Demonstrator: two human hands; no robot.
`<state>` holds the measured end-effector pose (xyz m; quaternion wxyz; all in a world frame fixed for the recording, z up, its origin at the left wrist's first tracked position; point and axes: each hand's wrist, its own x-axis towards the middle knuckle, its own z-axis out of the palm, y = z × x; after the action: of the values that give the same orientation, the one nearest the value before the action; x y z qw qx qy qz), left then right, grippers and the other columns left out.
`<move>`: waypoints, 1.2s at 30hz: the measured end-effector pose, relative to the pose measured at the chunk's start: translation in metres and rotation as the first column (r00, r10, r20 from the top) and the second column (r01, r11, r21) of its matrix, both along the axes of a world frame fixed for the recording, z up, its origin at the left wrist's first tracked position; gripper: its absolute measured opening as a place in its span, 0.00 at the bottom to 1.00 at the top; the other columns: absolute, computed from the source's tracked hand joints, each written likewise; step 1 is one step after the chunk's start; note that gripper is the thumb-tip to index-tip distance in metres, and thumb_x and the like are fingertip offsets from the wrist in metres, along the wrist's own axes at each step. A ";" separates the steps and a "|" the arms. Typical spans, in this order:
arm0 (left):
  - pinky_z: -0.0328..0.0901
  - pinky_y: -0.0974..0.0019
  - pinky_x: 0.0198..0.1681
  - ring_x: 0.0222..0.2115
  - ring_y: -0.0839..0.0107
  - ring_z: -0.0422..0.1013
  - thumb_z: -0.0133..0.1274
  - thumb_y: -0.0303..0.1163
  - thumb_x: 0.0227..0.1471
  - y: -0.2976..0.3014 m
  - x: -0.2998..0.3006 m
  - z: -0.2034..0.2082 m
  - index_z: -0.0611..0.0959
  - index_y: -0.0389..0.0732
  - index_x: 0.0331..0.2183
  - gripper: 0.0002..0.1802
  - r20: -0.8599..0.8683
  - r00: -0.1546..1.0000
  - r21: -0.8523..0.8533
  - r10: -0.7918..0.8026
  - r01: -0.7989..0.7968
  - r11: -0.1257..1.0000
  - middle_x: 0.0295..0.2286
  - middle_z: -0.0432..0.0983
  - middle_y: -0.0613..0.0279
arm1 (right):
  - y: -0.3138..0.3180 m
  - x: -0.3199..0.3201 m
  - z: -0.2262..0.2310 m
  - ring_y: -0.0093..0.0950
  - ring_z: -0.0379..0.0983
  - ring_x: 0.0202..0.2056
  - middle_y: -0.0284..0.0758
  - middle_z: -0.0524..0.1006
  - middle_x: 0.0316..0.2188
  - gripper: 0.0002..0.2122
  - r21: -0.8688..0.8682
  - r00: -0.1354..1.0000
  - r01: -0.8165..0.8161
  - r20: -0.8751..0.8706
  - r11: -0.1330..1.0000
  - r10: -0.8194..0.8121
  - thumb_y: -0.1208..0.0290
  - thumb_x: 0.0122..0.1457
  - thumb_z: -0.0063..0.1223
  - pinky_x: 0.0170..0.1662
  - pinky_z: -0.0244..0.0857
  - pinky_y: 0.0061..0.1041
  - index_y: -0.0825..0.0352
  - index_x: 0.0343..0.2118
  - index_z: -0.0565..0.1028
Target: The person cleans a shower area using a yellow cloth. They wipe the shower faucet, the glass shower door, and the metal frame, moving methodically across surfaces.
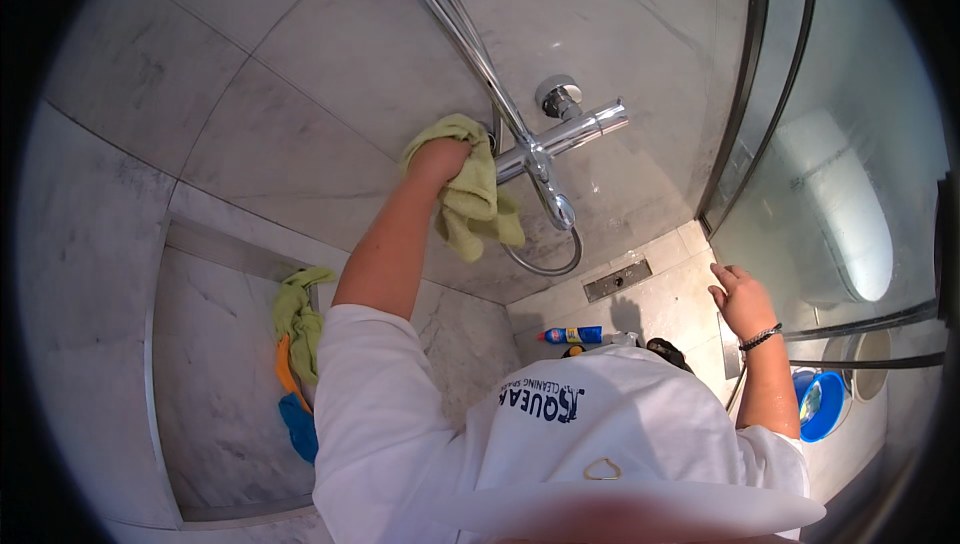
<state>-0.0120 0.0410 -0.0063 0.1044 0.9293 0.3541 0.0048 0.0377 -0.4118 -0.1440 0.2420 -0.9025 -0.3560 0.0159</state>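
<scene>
- Green cloth [470, 206]: bunched in left hand [443, 159], fingers gripping it, tips hidden; at left end of chrome shower mixer [577, 136].
- Right hand [742, 306]: fingers open, near glass panel [880, 74].
- Blue bottle [577, 335]: on its side, near side of drain [617, 281].
- Blue bucket [821, 407]: right, near.
- Second green cloth [296, 320]: left, at wall niche [215, 374].

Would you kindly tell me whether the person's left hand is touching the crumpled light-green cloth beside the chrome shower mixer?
Touching: the head view shows the left hand gripping the light-green cloth, which bunches around it.
</scene>
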 end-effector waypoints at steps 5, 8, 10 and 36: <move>0.64 0.61 0.40 0.36 0.57 0.71 0.43 0.35 0.48 -0.037 0.027 0.017 0.78 0.35 0.35 0.16 -0.270 0.942 0.260 -0.197 0.269 0.927 0.34 0.74 0.50 | 0.001 -0.002 0.002 0.40 0.71 0.32 0.39 0.74 0.33 0.15 -0.041 1.000 -0.011 -0.027 0.999 0.010 0.70 0.49 0.54 0.35 0.66 0.33 0.63 0.41 0.73; 0.63 0.59 0.39 0.36 0.56 0.70 0.42 0.33 0.49 -0.044 0.027 0.017 0.77 0.36 0.36 0.15 -0.081 0.968 0.169 -0.236 0.246 0.954 0.34 0.74 0.50 | 0.006 -0.002 0.001 0.39 0.70 0.32 0.40 0.74 0.32 0.14 -0.010 0.999 -0.038 -0.009 0.999 0.038 0.70 0.48 0.54 0.35 0.66 0.33 0.64 0.41 0.73; 0.63 0.59 0.40 0.37 0.56 0.70 0.42 0.33 0.49 -0.041 0.024 0.018 0.76 0.37 0.36 0.15 0.035 0.961 0.038 -0.274 0.272 0.961 0.35 0.74 0.50 | 0.007 -0.002 -0.001 0.39 0.71 0.33 0.39 0.74 0.32 0.14 -0.010 0.999 -0.037 -0.011 0.999 0.037 0.70 0.48 0.54 0.35 0.66 0.33 0.64 0.40 0.73; 0.65 0.62 0.37 0.34 0.62 0.71 0.52 0.33 0.48 0.055 -0.035 -0.078 0.76 0.36 0.38 0.15 0.682 0.652 -0.715 0.330 0.503 0.485 0.35 0.74 0.56 | -0.006 -0.003 0.014 0.39 0.71 0.34 0.40 0.74 0.34 0.15 -0.200 0.993 0.090 -0.053 0.976 -0.103 0.71 0.47 0.55 0.37 0.66 0.33 0.63 0.40 0.74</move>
<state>-0.0469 0.0959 -0.0844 0.6942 0.6683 0.1740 0.2032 0.0347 -0.4176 -0.1303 0.1631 -0.9373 -0.3006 0.0676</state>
